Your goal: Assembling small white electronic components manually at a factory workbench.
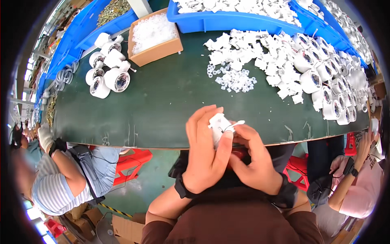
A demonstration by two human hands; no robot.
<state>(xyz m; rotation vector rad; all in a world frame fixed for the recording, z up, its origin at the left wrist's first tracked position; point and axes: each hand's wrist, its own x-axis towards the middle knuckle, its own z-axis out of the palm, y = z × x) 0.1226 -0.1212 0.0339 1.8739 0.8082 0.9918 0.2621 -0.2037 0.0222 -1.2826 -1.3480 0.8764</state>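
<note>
At the near edge of the table, in front of my body, my left hand (203, 158) grips a small white plastic part (218, 124) between thumb and fingers. A thin dark wire with a white connector (239, 122) sticks out from the part on its right side. My right hand (258, 164) closes on the same part from the right, its fingers bent against it. The part's lower side is hidden by my fingers. Farther off on the table lies a heap of small clear plastic rings (235, 80), beside a pile of similar white plastic pieces (239, 49).
Round white housings with dark lenses stand in a group at left (109, 79) and in rows at right (325, 81). A cardboard box (156, 55) of clear pieces and a blue bin (235, 22) line the back. People sit at both sides, near red stools (132, 162).
</note>
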